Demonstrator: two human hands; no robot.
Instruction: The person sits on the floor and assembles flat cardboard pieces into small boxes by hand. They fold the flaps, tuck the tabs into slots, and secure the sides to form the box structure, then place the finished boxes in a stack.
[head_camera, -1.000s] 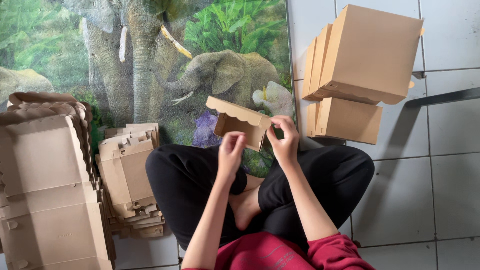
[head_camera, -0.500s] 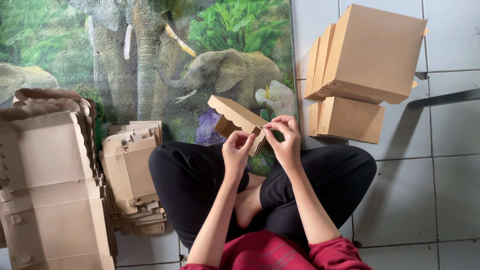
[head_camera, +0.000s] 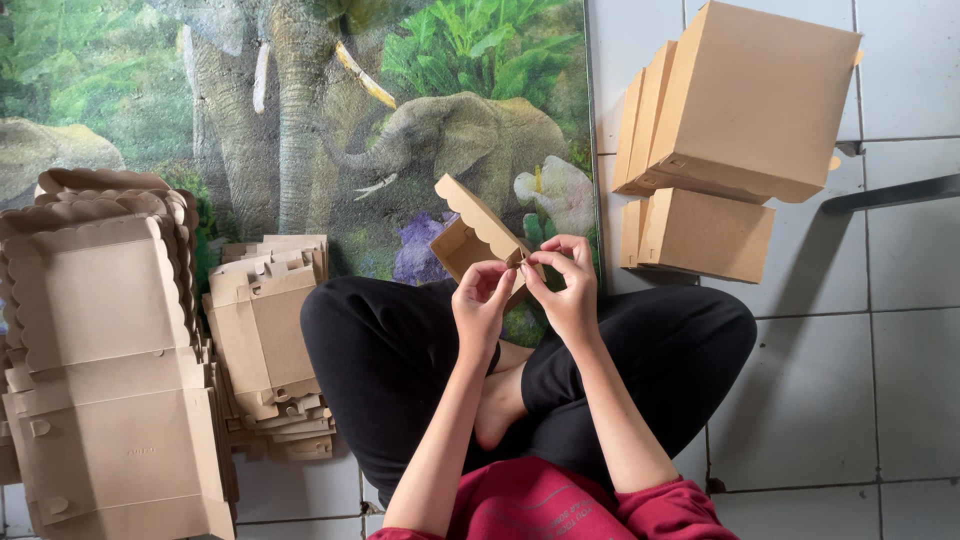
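A small brown cardboard box (head_camera: 478, 243) with a scalloped edge is held up in front of the crossed legs, above the knees and over the elephant mat (head_camera: 300, 120). It is pinched at its near corner by both hands: the left hand (head_camera: 482, 306) is closed narrowly on the flap from the left side, and the right hand (head_camera: 566, 288) is closed on the same corner from the right, the fingertips of both almost touching. The box seems only partly formed, since one wall stands up and the inside is open; the corner is judged to be not yet locked. Some work appears to be done already: finished boxes (head_camera: 745, 110) are stacked on the white tiled floor (head_camera: 860, 380) to the right, well apart from the hands. Much is left, as it seems: a pile of large flat blanks (head_camera: 100, 370) lies at the far left, and a smaller pile of flat blanks (head_camera: 265, 330) lies just beside the left knee. Nothing stands between the hands and these piles; only the knees are near.
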